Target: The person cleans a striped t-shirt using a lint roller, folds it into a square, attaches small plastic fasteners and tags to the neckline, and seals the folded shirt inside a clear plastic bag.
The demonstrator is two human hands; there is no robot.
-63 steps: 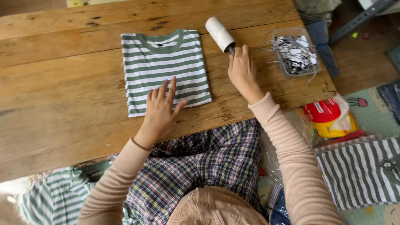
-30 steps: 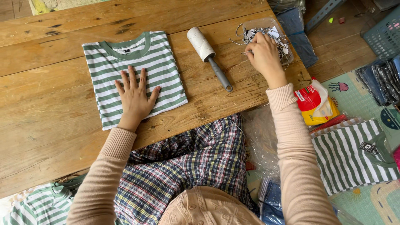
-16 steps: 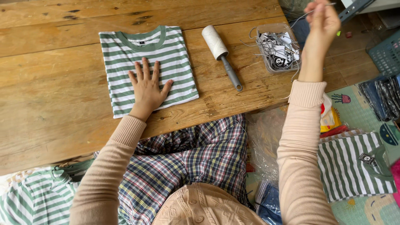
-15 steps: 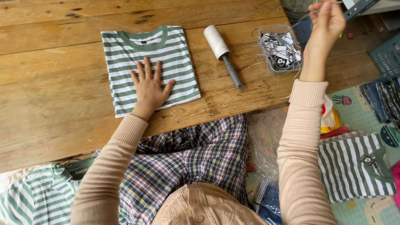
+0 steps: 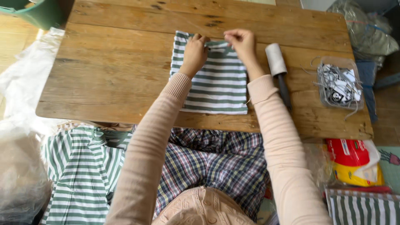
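Observation:
A folded green-and-white striped shirt lies flat on the wooden table. Both my hands are at its collar. My left hand pinches the collar's left side. My right hand has its fingers closed at the collar's right side, on the collar or on something small against it; what exactly it grips I cannot make out. A lint roller with a dark handle lies just right of the shirt.
A clear plastic tub of small tags with strings sits at the table's right. More striped shirts lie at the lower left and lower right. Clear plastic bags lie left; a red-and-yellow packet lies right.
My right hand came down from above the tub to the shirt's collar. My left hand slid from the shirt's middle up to the collar. The view has shifted, so the shirt sits nearer the centre.

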